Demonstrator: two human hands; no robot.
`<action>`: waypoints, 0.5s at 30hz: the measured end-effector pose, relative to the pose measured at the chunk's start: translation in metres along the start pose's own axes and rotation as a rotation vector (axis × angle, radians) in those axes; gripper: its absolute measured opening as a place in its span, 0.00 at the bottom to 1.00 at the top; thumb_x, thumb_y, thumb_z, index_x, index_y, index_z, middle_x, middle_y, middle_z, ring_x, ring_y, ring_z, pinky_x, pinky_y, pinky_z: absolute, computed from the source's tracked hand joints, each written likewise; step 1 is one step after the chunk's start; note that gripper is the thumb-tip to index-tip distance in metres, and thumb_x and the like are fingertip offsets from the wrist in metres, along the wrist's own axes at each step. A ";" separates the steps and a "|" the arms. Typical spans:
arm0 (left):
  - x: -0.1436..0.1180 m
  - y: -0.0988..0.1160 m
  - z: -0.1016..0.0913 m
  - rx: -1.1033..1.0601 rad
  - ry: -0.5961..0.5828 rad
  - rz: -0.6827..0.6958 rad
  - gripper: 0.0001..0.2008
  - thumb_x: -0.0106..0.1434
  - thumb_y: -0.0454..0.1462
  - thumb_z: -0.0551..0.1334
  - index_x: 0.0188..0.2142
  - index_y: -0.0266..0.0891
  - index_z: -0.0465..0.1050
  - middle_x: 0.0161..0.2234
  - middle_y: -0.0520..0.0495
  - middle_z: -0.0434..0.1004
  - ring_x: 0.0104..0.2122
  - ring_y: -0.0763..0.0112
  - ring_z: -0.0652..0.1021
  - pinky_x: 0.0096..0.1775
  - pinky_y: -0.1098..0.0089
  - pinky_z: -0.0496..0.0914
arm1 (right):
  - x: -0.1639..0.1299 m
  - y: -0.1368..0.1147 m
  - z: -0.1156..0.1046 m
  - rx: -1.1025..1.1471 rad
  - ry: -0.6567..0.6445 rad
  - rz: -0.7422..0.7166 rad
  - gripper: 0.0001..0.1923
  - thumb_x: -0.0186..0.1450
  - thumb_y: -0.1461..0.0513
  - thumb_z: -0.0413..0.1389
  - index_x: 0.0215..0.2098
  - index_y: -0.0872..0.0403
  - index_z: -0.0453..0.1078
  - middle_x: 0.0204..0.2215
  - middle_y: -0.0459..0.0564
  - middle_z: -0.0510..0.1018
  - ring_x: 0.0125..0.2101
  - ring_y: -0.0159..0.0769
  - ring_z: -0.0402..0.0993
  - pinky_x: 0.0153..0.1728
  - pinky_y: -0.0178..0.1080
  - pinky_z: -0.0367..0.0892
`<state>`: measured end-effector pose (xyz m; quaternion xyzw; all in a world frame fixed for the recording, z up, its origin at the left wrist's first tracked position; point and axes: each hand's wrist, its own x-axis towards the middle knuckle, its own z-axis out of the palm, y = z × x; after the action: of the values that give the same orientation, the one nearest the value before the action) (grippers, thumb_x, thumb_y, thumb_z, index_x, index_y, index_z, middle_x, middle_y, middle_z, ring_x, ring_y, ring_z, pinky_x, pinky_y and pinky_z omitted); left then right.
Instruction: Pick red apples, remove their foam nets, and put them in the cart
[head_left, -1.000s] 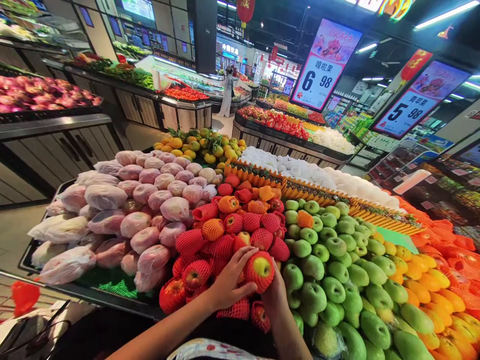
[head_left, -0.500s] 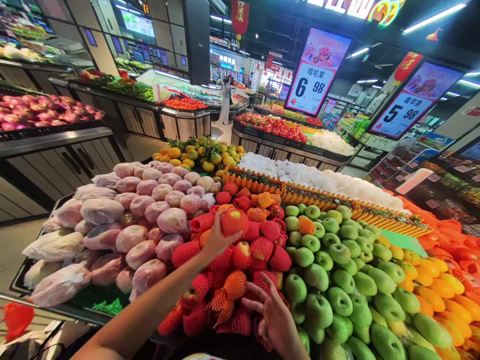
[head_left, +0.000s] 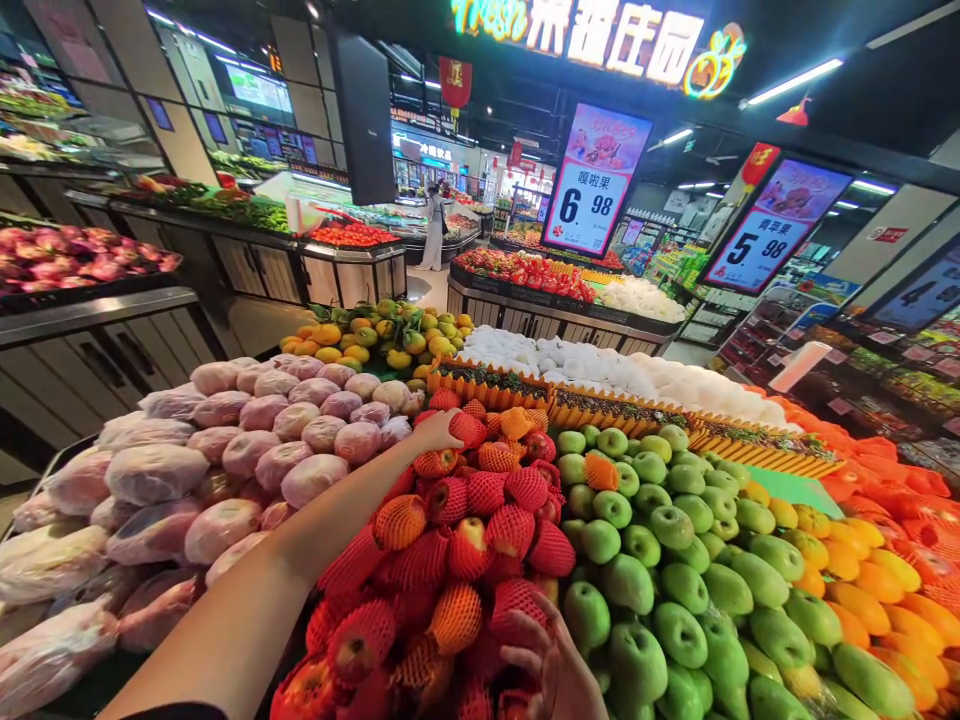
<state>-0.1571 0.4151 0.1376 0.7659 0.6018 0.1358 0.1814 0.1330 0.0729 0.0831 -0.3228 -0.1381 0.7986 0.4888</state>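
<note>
At the far side of a heap of apples [head_left: 491, 492] in red and orange foam nets, my left hand [head_left: 439, 434] is closed on a red-netted apple [head_left: 468, 429]. Its thumb shows on the near side; the other fingers are mostly hidden. Just below the hand lies an orange-netted apple [head_left: 436, 462]. My right hand [head_left: 553, 662] is low at the near right of the heap, fingers spread and slightly curled, holding nothing. It is close to the netted apples, and I cannot tell whether it touches them.
Plastic-wrapped fruit [head_left: 244, 450] is piled on the left, green apples [head_left: 679, 530] on the right, with oranges [head_left: 874, 580] beyond. A yellow slatted divider [head_left: 630, 412] runs behind, with white-wrapped fruit [head_left: 592, 368] past it. A person [head_left: 433, 228] stands in the far aisle.
The bare red apple held up in my left hand is no longer seen there; that hand has gone down to the heap's far side. My right hand stays low. The view has shifted.
</note>
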 end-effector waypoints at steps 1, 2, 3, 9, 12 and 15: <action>0.004 0.003 0.001 0.033 -0.034 0.022 0.40 0.51 0.42 0.73 0.63 0.40 0.67 0.56 0.37 0.79 0.56 0.48 0.79 0.56 0.60 0.72 | 0.002 -0.002 -0.002 -0.008 -0.003 -0.011 0.39 0.55 0.44 0.73 0.59 0.43 0.65 0.52 0.56 0.82 0.45 0.55 0.85 0.14 0.36 0.76; 0.006 0.005 0.002 0.061 -0.067 0.050 0.41 0.50 0.42 0.73 0.64 0.40 0.67 0.58 0.37 0.77 0.56 0.48 0.79 0.56 0.60 0.72 | 0.005 -0.005 -0.003 -0.017 -0.013 -0.019 0.38 0.56 0.44 0.72 0.59 0.44 0.65 0.53 0.56 0.82 0.45 0.54 0.85 0.15 0.36 0.76; 0.007 0.008 0.004 0.084 -0.096 0.081 0.43 0.49 0.41 0.74 0.65 0.41 0.66 0.60 0.38 0.76 0.56 0.49 0.79 0.56 0.61 0.72 | 0.008 -0.006 -0.004 -0.025 -0.030 -0.023 0.37 0.57 0.45 0.72 0.59 0.44 0.66 0.53 0.56 0.82 0.45 0.53 0.85 0.16 0.35 0.76; -0.005 0.025 0.021 0.223 -0.109 0.090 0.49 0.53 0.37 0.72 0.72 0.41 0.54 0.67 0.34 0.67 0.61 0.45 0.73 0.58 0.59 0.68 | 0.029 0.003 -0.014 -0.044 -0.132 0.014 0.36 0.54 0.45 0.74 0.57 0.41 0.70 0.54 0.52 0.82 0.44 0.50 0.85 0.20 0.38 0.78; -0.017 0.036 0.026 0.316 -0.022 -0.057 0.45 0.55 0.40 0.72 0.69 0.28 0.59 0.66 0.21 0.64 0.63 0.33 0.70 0.58 0.49 0.66 | 0.037 0.009 -0.023 -0.096 -0.130 0.016 0.33 0.52 0.45 0.75 0.52 0.43 0.74 0.48 0.50 0.85 0.37 0.45 0.86 0.27 0.39 0.78; -0.027 0.046 0.028 0.383 -0.005 -0.148 0.31 0.60 0.45 0.71 0.56 0.26 0.73 0.56 0.22 0.75 0.58 0.33 0.73 0.57 0.43 0.66 | 0.049 0.005 -0.032 -0.176 -0.175 0.006 0.30 0.48 0.44 0.75 0.46 0.44 0.77 0.41 0.49 0.86 0.33 0.44 0.85 0.32 0.45 0.78</action>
<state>-0.1114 0.3756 0.1334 0.7406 0.6706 0.0030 0.0433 0.1351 0.1105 0.0377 -0.2939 -0.2488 0.8101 0.4421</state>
